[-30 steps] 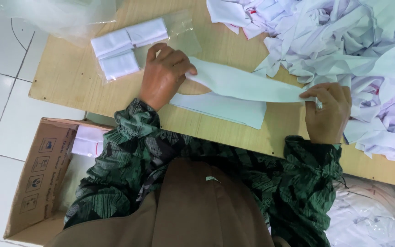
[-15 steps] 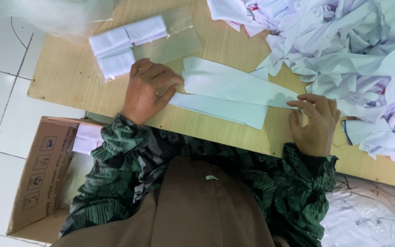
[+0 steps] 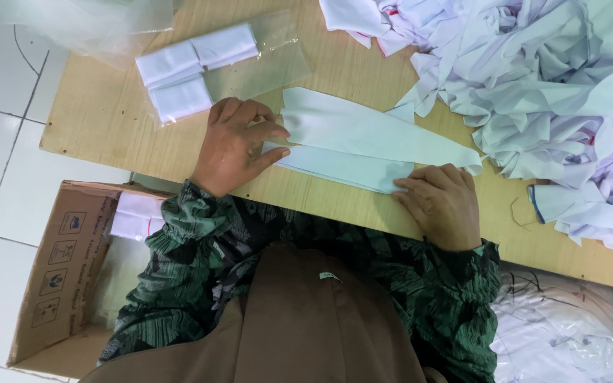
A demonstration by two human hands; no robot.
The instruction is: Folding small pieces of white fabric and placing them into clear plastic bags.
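The folded white cloth strip [image 3: 363, 145] lies flat on the counter [image 3: 108, 120], its long axis running from the left hand [image 3: 239, 145] across to the right hand [image 3: 443, 206], one hand at each end. The left fingers [image 3: 272, 132] are spread and pressed flat on the strip's near end; the right fingers seem to press the far fold, though a pinch cannot be ruled out. Against the picture a second ago, the left hand sits lower and the right hand has slid inward along the strip.
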